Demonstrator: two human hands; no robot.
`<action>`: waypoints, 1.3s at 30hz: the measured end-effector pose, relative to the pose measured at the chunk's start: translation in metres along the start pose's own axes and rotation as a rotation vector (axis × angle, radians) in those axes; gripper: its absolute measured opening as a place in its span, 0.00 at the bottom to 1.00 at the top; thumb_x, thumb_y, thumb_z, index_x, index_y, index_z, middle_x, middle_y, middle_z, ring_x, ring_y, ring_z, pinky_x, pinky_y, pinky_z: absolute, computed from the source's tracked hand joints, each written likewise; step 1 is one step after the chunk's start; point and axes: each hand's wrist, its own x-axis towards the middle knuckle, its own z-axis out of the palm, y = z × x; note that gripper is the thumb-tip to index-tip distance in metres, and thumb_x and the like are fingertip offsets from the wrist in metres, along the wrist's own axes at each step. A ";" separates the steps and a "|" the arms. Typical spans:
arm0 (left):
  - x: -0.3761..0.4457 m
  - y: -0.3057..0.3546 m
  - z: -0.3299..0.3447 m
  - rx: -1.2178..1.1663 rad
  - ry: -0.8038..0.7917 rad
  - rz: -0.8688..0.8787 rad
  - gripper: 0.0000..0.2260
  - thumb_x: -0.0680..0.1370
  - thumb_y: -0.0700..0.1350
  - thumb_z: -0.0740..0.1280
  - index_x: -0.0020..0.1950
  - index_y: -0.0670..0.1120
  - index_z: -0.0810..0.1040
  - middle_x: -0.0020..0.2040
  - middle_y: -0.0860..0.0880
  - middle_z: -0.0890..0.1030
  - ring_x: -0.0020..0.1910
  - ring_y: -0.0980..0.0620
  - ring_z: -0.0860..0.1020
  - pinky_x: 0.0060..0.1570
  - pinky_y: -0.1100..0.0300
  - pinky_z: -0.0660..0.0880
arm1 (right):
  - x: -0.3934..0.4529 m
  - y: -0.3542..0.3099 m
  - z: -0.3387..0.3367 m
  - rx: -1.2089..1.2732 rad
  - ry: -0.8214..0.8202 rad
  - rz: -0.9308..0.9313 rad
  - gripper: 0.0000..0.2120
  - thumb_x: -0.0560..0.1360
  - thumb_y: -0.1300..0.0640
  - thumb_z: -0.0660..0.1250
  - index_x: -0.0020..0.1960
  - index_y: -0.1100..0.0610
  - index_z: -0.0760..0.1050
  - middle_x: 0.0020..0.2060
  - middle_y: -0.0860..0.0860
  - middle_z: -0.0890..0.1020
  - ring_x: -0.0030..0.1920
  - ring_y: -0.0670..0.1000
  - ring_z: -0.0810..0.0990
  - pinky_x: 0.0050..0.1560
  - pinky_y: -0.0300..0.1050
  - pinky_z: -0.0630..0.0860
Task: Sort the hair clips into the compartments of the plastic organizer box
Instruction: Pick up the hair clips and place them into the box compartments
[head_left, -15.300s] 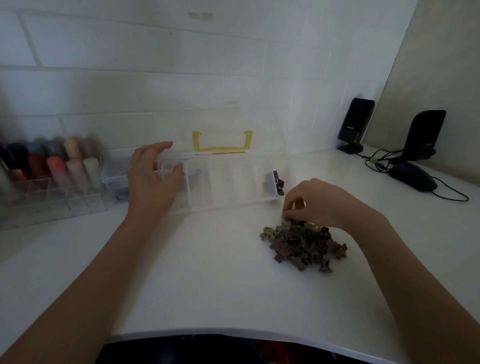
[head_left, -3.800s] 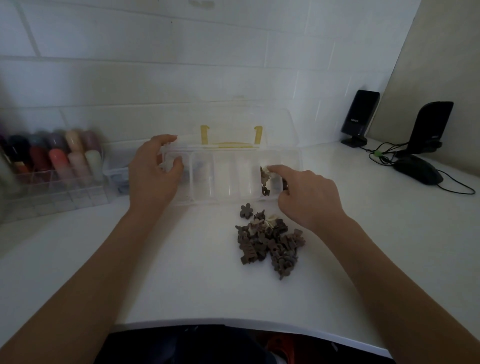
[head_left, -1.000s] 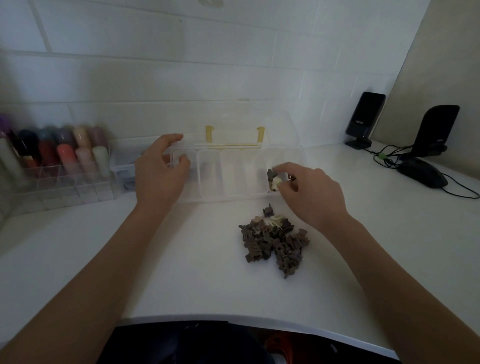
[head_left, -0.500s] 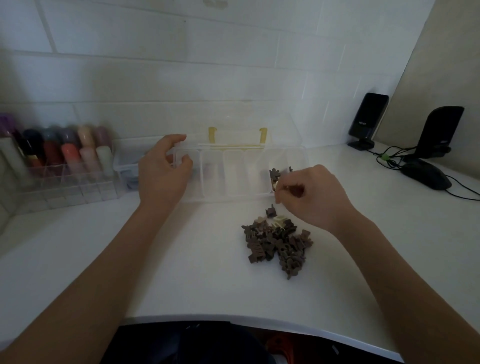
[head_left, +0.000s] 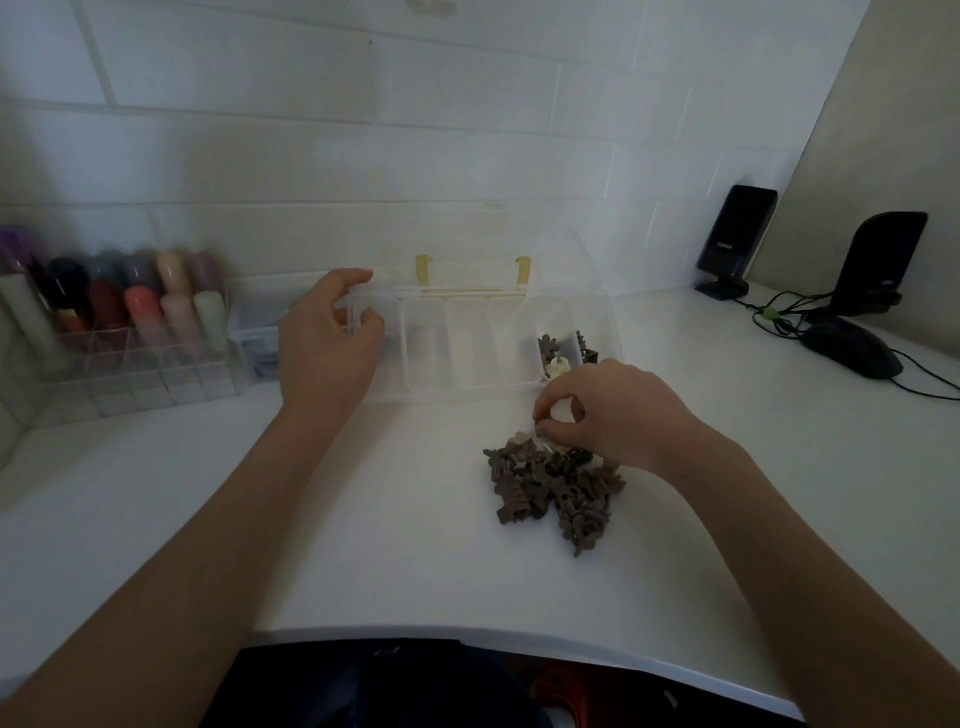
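Note:
A clear plastic organizer box (head_left: 467, 358) with yellow latches stands open by the wall, its lid tipped back. My left hand (head_left: 324, 343) grips its left end. A few brown clips and one cream clip (head_left: 558, 364) lie in the rightmost compartment. A pile of small brown hair clips (head_left: 550, 488) lies on the white table in front of the box. My right hand (head_left: 608, 413) hovers over the pile's far edge, its fingertips pinching a small clip (head_left: 543, 428) there.
A clear rack of coloured nail polish bottles (head_left: 119, 322) stands at the left by the wall. Two black speakers (head_left: 735, 241), a black mouse (head_left: 849, 348) and their cables sit at the right. The table's front edge (head_left: 467, 636) runs close to my body.
My right hand has left the rightmost compartment, where the cream clip now lies, and moved down to the pile, pinching at a clip. The left hand stays on the box.

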 end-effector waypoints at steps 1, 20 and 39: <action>0.000 0.000 0.000 0.002 0.000 -0.002 0.16 0.72 0.38 0.65 0.58 0.48 0.78 0.51 0.53 0.77 0.48 0.54 0.76 0.54 0.60 0.73 | 0.000 -0.001 0.001 0.030 0.007 -0.023 0.06 0.73 0.45 0.67 0.47 0.43 0.80 0.26 0.41 0.71 0.29 0.40 0.68 0.34 0.38 0.66; -0.004 0.004 -0.001 -0.023 0.003 -0.022 0.13 0.73 0.40 0.65 0.56 0.50 0.79 0.49 0.53 0.77 0.41 0.52 0.77 0.47 0.62 0.72 | 0.007 -0.008 0.013 0.365 0.468 -0.090 0.07 0.73 0.58 0.68 0.49 0.49 0.76 0.36 0.44 0.75 0.36 0.42 0.72 0.40 0.40 0.74; -0.001 0.004 -0.001 -0.025 0.013 -0.027 0.13 0.73 0.39 0.65 0.55 0.49 0.79 0.45 0.54 0.77 0.33 0.61 0.73 0.37 0.76 0.67 | 0.003 -0.002 0.007 0.517 -0.102 -0.115 0.02 0.71 0.52 0.72 0.41 0.49 0.80 0.20 0.45 0.69 0.24 0.45 0.63 0.30 0.36 0.63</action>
